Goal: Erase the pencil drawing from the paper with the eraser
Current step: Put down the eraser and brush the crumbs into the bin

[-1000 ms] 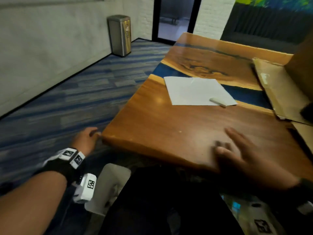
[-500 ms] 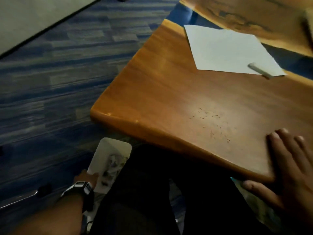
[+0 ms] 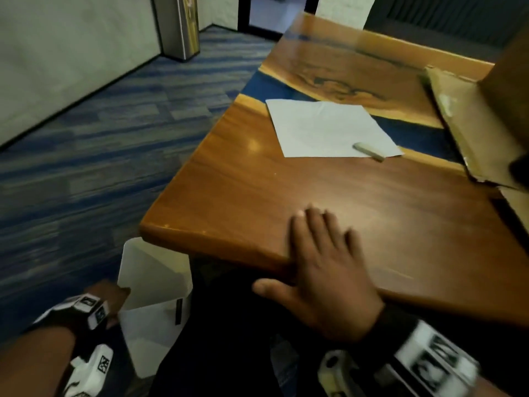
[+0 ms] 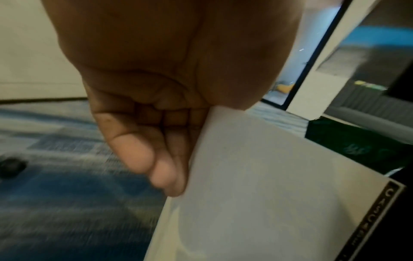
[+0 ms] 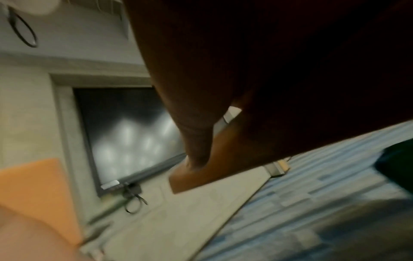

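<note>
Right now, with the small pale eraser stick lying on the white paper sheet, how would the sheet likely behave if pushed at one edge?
The white paper sheet looks thin and flat, so it would probably slide on the glossy wooden table or buckle. The small pale eraser stick lies on its near right corner; the sheet might pivot there.

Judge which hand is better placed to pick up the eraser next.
Right. The right hand lies flat and free on the table, same side as the eraser on the paper. The left hand is below the table edge, holding a white container.
</note>
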`<move>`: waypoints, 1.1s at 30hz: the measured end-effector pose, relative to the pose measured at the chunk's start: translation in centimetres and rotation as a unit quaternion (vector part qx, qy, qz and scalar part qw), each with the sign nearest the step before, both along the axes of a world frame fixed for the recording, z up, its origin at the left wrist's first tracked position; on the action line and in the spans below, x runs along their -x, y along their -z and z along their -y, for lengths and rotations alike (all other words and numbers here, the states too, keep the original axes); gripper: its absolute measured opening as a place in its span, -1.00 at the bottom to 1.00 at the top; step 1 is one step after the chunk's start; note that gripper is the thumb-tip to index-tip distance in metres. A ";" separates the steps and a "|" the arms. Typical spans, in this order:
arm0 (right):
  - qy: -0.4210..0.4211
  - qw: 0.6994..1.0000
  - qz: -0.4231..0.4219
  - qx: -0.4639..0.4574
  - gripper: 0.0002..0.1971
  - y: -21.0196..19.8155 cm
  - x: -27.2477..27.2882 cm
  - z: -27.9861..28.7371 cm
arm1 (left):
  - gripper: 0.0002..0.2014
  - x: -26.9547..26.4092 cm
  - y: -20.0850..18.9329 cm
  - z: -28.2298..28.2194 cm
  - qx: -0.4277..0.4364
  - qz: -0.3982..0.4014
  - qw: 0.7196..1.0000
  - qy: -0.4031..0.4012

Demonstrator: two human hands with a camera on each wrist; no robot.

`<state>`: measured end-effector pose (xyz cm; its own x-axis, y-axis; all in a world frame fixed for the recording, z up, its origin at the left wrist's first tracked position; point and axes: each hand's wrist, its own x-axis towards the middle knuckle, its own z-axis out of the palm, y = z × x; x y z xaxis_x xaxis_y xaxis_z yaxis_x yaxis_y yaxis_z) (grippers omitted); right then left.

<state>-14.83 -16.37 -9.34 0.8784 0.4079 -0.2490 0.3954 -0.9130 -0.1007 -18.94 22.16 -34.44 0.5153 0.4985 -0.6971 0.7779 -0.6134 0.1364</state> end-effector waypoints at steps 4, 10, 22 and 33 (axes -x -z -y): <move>-0.008 0.924 -0.168 -0.343 0.04 -3.3 -0.5 -4.9 | -0.61 -0.1 -7.7 -0.3 -0.104 0.024 0.990 0.088; 0.138 0.985 -0.008 -0.105 0.05 -2.2 -3.2 3.7 | -0.62 1.7 -13.3 -1.0 -0.139 0.085 0.983 0.081; -0.091 0.887 -0.155 -0.426 -0.28 -2.9 1.0 -7.5 | -0.61 4.4 -19.3 3.1 -0.077 0.158 0.983 0.056; 0.067 0.996 0.048 -0.035 -0.09 1.7 0.7 -3.2 | -0.68 4.4 -19.6 1.9 -0.087 0.145 0.983 0.072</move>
<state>-15.52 -13.18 -11.00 0.9446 0.2986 -0.1364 0.2811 -0.9503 -0.1336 -23.35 20.29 -14.82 0.7543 0.5045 -0.4203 0.6247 -0.7483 0.2229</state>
